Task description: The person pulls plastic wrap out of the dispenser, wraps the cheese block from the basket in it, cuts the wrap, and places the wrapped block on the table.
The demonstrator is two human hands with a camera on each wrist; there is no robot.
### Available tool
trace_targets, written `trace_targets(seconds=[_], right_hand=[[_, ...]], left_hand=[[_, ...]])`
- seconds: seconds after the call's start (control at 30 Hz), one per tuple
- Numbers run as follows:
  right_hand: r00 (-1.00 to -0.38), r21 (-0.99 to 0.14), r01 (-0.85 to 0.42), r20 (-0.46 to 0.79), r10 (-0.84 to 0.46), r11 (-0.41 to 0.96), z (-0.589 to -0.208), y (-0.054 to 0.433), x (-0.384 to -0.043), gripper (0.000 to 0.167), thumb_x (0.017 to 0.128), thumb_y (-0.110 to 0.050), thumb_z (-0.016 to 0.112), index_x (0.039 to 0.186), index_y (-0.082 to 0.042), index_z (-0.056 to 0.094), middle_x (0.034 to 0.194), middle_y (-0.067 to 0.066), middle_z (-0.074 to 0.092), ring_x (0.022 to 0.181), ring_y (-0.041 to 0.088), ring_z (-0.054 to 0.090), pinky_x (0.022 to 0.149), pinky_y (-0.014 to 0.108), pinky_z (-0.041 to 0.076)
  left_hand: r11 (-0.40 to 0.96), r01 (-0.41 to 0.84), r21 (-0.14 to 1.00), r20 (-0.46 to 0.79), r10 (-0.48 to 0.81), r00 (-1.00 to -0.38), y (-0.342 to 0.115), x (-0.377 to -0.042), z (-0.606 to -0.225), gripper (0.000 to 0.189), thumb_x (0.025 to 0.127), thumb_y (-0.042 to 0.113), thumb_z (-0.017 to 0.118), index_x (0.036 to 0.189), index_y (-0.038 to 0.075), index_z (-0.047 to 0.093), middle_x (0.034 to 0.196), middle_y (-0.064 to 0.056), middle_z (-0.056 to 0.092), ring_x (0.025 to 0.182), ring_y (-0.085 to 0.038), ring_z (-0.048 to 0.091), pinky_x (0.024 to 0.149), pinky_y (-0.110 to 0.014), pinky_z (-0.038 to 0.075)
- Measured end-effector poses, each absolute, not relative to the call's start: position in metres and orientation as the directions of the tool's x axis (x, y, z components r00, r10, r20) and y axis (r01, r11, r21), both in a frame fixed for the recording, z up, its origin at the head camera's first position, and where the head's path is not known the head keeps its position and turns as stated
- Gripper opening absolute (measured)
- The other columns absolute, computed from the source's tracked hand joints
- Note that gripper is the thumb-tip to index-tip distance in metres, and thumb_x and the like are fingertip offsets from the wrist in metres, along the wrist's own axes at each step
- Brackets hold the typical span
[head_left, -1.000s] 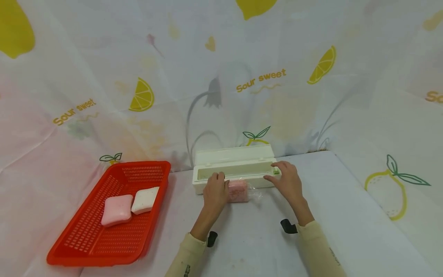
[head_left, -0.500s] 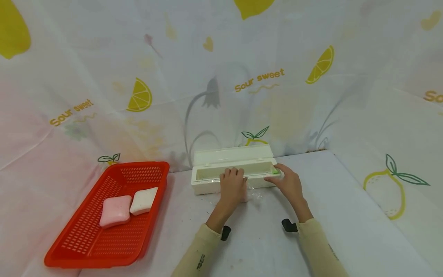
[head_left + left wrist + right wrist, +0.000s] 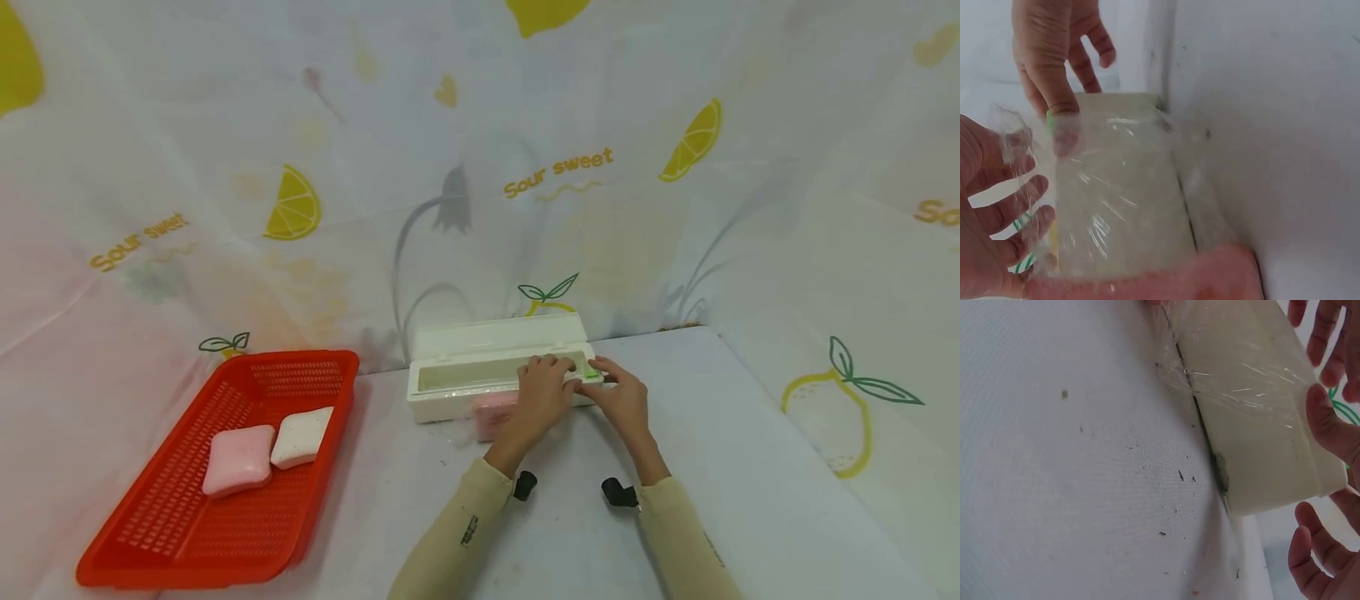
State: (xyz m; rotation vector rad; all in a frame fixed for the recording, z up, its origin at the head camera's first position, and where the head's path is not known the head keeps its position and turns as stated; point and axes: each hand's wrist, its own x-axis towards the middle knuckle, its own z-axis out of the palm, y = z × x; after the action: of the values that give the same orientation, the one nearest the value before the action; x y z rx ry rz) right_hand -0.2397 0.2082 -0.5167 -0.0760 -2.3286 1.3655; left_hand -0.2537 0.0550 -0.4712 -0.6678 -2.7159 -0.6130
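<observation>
A long white box (image 3: 442,406), apparently a cling film dispenser, stands at the back with its lid (image 3: 495,335) raised. Clear film (image 3: 1104,206) spreads across its front. A pink block (image 3: 492,415) in clear wrap lies against the front, partly hidden by my left hand (image 3: 542,398). That hand reaches over the front rim with loosely bent, spread fingers at the film. My right hand (image 3: 621,404) grips the box's right end, its thumb on the front rim in the right wrist view. Beside its fingertips sits a green piece (image 3: 592,370).
A red plastic basket (image 3: 318,500) stands on the left with a pink soap-like block (image 3: 240,460) and a white one (image 3: 302,437) inside. A lemon-print cloth (image 3: 360,275) hangs right behind the box. Small dark specks dot the white tabletop (image 3: 1116,487).
My left hand has moved right along the box from the pink block towards my right hand, and the block now shows to its left. The right hand has stayed at the box's right end.
</observation>
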Motion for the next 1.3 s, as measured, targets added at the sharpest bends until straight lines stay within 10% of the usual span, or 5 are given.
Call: trace_targets(seconds=[0.6, 0.93, 1.3], right_hand=[[-0.91, -0.87, -0.188, 0.328, 0.251, 0.457, -0.515, 0.194, -0.242, 0.043, 0.076, -0.014, 0.085, 0.116, -0.006, 0.073, 0.127, 0.008, 0.065, 0.092, 0.031, 0.065, 0.058, 0.021, 0.045], [-0.918, -0.864, -0.164, 0.309, 0.247, 0.475, -0.517, 0.196, -0.24, 0.051, 0.072, -0.021, 0.09, 0.118, -0.007, 0.072, 0.128, 0.006, 0.064, 0.095, 0.028, 0.064, 0.061, 0.02, 0.045], [-0.919, -0.841, -0.155, 0.315, 0.237, 0.518, -0.513, 0.203, -0.236, 0.06, 0.07, -0.026, 0.091, 0.122, -0.006, 0.069, 0.129, 0.006, 0.064, 0.097, 0.027, 0.062, 0.072, 0.027, 0.043]], left_hand=[[0.758, 0.428, 0.492, 0.267, 0.337, -0.903, 0.066, -0.278, -0.465, 0.009, 0.086, 0.022, 0.077, 0.091, 0.014, 0.075, 0.093, 0.0, 0.067, 0.092, -0.02, 0.06, 0.078, -0.038, 0.047], [0.833, 0.46, 0.306, 0.23, 0.404, -0.885, 0.05, -0.281, -0.466, 0.011, 0.086, 0.032, 0.077, 0.089, 0.021, 0.076, 0.106, 0.0, 0.065, 0.099, -0.023, 0.057, 0.08, -0.043, 0.046], [0.852, 0.5, 0.157, 0.346, 0.427, -0.835, -0.104, -0.267, -0.454, 0.009, 0.08, 0.021, 0.082, 0.08, 0.017, 0.073, 0.112, -0.006, 0.061, 0.11, -0.035, 0.051, 0.089, -0.057, 0.039]])
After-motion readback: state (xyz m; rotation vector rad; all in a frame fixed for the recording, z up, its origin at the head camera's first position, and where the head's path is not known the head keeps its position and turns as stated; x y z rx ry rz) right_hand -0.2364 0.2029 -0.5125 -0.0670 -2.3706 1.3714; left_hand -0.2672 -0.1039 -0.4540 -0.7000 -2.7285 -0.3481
